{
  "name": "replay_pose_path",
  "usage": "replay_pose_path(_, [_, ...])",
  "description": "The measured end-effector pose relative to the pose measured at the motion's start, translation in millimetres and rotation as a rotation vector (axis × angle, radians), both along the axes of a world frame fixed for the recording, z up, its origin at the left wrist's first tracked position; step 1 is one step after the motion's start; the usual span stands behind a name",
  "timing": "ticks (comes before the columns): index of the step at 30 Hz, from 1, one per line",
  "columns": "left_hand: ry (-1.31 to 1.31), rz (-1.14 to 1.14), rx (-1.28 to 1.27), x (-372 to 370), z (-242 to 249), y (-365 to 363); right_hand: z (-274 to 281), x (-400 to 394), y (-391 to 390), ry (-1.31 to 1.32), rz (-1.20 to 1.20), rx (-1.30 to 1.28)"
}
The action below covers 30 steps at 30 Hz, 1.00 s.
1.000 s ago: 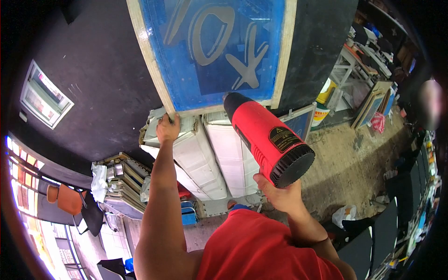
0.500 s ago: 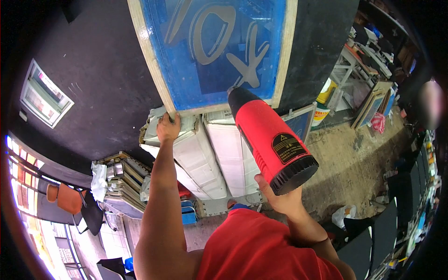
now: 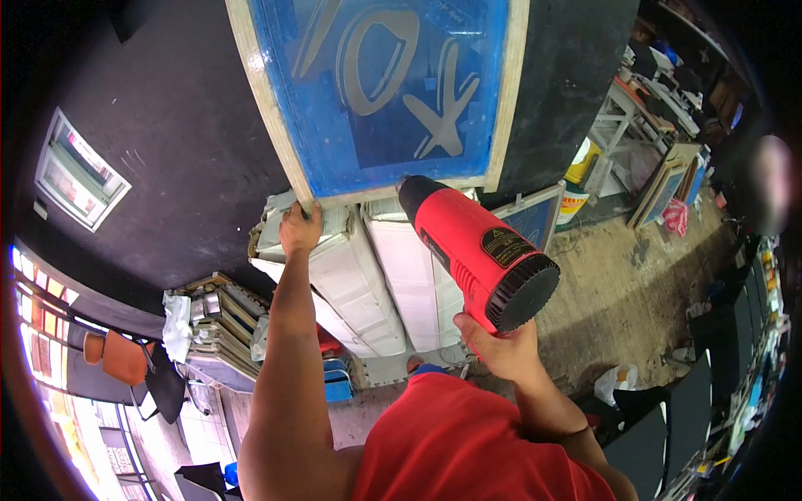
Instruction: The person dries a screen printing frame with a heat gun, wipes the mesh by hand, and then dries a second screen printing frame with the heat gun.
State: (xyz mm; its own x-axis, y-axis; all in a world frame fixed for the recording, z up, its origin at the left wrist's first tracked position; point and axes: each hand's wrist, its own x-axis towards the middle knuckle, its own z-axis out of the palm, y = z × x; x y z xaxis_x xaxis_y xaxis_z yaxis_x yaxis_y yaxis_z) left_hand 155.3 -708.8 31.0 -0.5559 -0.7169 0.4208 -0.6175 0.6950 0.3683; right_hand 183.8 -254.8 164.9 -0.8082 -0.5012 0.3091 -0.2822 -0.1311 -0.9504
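A silk-screen frame (image 3: pixel 292 167) with a wooden border and blue mesh stands upright against the dark wall, with pale letter shapes in the blue. My left hand (image 3: pixel 299 230) grips its lower left corner, on top of a white carton (image 3: pixel 338 275). In my right hand (image 3: pixel 505 349) is a red heat gun (image 3: pixel 472 238) with a black nozzle and a black ribbed rear cap. Its nozzle overlaps the bottom border of the frame in this view. The gun's handle is mostly hidden behind its body, inside my closed fingers.
Another white carton (image 3: pixel 409 284) stands beside the first. To the right lean a smaller screen (image 3: pixel 539 219) and several boards (image 3: pixel 664 192), near a yellow bucket (image 3: pixel 582 163). Stacked frames (image 3: pixel 221 334) sit on the left, and an orange chair (image 3: pixel 124 359) stands beyond them.
The heat gun's nozzle has dropped from the lower mesh to the bottom border and shifted slightly left. My left hand and the frame hold their places.
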Motion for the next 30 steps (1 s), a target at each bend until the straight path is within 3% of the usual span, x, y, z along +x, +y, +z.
replay_pose_path(11, [-0.054,0.009,0.057,0,4,1,-7,-3,6,0.149,-0.102,-0.021])
replay_pose_path(13, [-0.029,-0.003,0.044,1,5,2,-1,-4,9,0.423,-0.098,0.135])
replay_pose_path(20, [-0.047,0.011,0.062,0,5,2,-6,1,4,0.209,-0.028,-0.029])
replay_pose_path(22, [-0.04,0.007,0.048,1,5,3,-14,0,5,0.024,0.034,-0.088])
replay_pose_path(26, [-0.04,0.007,0.047,0,2,1,-12,-2,5,0.133,0.014,-0.01])
replay_pose_path(28, [-0.001,0.014,-0.025,0,-1,0,-15,-4,5,0.307,-0.023,0.051])
replay_pose_path(30, [0.001,0.013,-0.025,0,1,2,-11,-1,5,0.273,-0.044,0.049])
